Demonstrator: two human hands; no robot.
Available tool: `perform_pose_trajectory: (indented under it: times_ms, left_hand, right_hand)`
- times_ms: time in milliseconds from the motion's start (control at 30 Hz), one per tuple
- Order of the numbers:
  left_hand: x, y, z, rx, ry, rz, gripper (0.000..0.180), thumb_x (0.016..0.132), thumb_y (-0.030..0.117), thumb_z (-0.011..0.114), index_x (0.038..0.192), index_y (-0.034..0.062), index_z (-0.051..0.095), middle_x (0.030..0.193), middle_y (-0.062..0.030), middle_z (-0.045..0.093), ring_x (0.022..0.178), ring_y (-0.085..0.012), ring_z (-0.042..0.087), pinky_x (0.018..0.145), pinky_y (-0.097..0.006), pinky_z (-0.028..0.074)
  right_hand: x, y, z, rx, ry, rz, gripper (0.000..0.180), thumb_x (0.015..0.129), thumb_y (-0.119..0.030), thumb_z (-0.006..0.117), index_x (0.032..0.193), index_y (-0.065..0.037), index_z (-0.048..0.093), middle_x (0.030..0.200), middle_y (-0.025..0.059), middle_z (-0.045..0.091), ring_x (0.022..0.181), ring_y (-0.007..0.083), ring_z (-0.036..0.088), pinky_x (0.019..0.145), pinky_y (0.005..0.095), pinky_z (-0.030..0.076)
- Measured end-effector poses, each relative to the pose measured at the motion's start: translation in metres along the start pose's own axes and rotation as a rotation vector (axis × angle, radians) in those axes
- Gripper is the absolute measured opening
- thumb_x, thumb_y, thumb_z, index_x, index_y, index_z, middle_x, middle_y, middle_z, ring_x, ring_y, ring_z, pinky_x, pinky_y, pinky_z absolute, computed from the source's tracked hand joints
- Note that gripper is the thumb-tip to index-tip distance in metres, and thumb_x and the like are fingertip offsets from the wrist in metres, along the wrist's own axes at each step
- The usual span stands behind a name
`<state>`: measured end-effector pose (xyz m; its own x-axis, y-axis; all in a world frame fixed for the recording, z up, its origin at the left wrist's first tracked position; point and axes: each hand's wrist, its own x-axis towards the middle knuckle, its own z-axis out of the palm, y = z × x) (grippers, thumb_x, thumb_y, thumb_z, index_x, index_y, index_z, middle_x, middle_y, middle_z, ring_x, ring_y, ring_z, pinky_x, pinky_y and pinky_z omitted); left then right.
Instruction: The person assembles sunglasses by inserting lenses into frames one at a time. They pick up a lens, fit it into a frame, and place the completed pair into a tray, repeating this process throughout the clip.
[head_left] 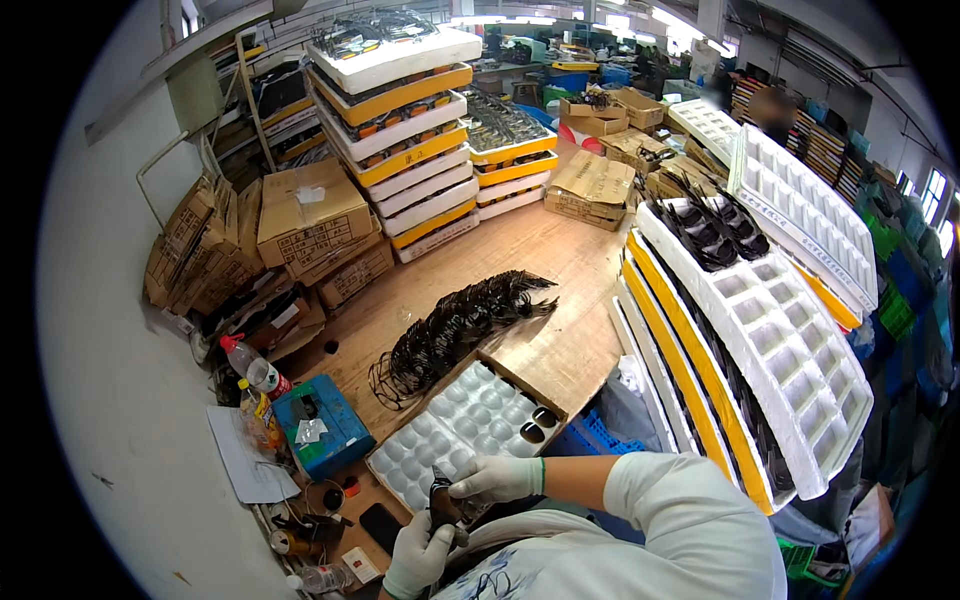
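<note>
White cupped tray (455, 420) between right hand (497, 479) and dark eyeglass row (455, 330)

At lower centre, the gloved left hand (420, 555) and right hand (497, 480) hold dark eyewear (446, 506); bunched eyeglass frames (455, 330) lie mid-frame.

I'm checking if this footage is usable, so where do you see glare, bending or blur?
Head view: glare whitens the table beside the glasses pile; same view: the right-side window looks washed out, the foam tray looks bowed, corners are black; same view: a person's head at the back is blurred, left hand and right hand fairly clear.
</note>
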<state>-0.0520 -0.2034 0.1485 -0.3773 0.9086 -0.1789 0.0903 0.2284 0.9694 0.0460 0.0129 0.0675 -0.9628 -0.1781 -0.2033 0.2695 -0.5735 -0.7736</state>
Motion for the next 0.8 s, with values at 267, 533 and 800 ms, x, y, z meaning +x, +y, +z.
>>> perform_pose_trajectory:
  times_ms: [267,533,800]
  left_hand:
    - [-0.023,0.013,0.001,-0.090,0.031,-0.064,0.023,0.103,0.018,0.055,0.112,-0.0005,0.064,0.084,-0.0061,0.068,0.075,-0.0148,0.062,0.070,-0.032,0.051]
    - [-0.024,0.010,0.009,0.031,0.045,0.035,0.022,0.103,0.018,0.053,0.105,-0.0003,0.066,0.078,-0.0052,0.067,0.066,-0.0145,0.058,0.063,-0.031,0.048]
    - [-0.009,-0.010,0.012,-0.144,0.061,-0.012,0.021,0.103,0.018,0.055,0.104,-0.0003,0.066,0.078,-0.0026,0.065,0.067,-0.0115,0.057,0.062,-0.028,0.046]
  right_hand:
    - [0.013,0.049,0.014,0.297,-0.069,-0.159,0.032,0.099,-0.027,0.064,0.106,0.005,0.066,0.091,0.0096,0.068,0.076,0.0204,0.063,0.071,0.0358,0.050]
    - [0.000,0.055,0.016,0.118,0.118,-0.109,0.033,0.102,-0.031,0.062,0.098,0.002,0.067,0.082,0.0027,0.060,0.071,0.0120,0.054,0.064,0.0277,0.043]
    - [-0.029,0.018,0.042,-0.474,0.355,-0.132,0.038,0.104,-0.034,0.057,0.096,0.001,0.066,0.078,-0.0015,0.058,0.073,0.0095,0.052,0.068,0.0302,0.046]
